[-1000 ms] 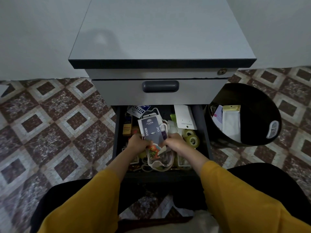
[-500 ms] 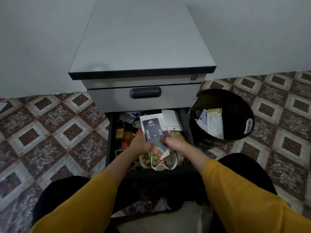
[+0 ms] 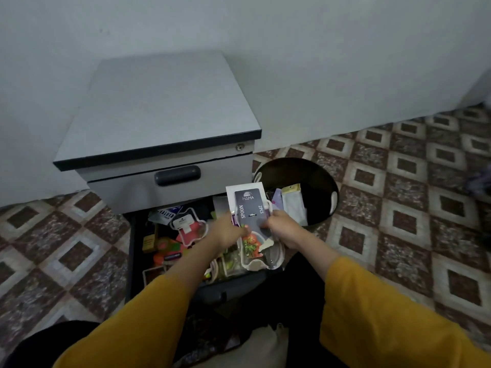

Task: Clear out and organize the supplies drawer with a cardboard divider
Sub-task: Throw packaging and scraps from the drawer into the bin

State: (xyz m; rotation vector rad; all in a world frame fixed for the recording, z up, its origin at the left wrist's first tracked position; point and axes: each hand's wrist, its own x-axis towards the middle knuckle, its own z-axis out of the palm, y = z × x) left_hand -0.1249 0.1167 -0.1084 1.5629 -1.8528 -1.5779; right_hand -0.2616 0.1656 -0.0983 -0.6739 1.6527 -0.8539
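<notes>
Our left hand point(image 3: 228, 231) and right hand point(image 3: 282, 229) both grip spoon packet point(image 3: 249, 208), held above right side of open drawer point(image 3: 132, 248), near black bin point(image 3: 316, 176). Drawer full of clutter.

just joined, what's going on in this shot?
A person in yellow sleeves is sorting a cluttered open drawer of a grey cabinet. The left hand and right hand together grip a spoon pack with other packaging bunched behind it, held over the drawer's right side beside a black bin that holds a few packets. No cardboard divider is in view.
</notes>
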